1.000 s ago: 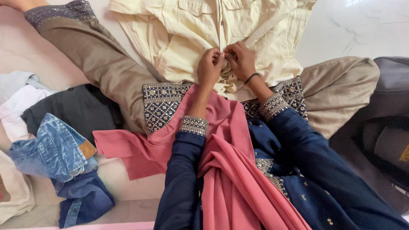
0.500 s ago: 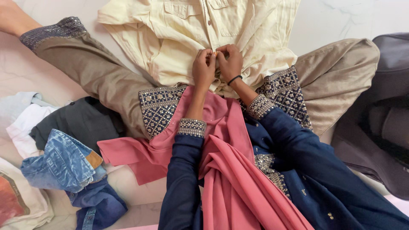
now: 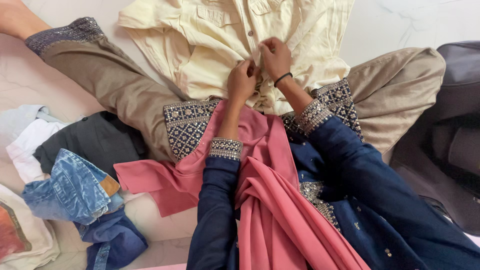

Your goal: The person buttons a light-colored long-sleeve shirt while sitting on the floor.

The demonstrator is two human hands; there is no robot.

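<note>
- Nearest, a pink scarf (image 3: 280, 210) hangs down the person's front between two navy sleeves with beaded cuffs.
- Off to the left a heap of clothes lies on the floor (image 3: 400, 25): jeans (image 3: 70, 187), a grey garment (image 3: 95, 140) and white pieces.
- Past the cuffs, the left hand (image 3: 242, 80) and right hand (image 3: 275, 57) sit close together at the shirt's front placket, each pinching the cloth near a button; the right one is a little farther up.
- The cream shirt (image 3: 220, 45) lies front up between the spread legs, its hem bunched at the lap.
- It looks light, soft and floppy, with no stiffness, so it would sag if lifted; the placket edge beside a button seems the best hold.
- Its long axis runs away from the person, hem near, chest pockets far; the collar is out of view.
</note>
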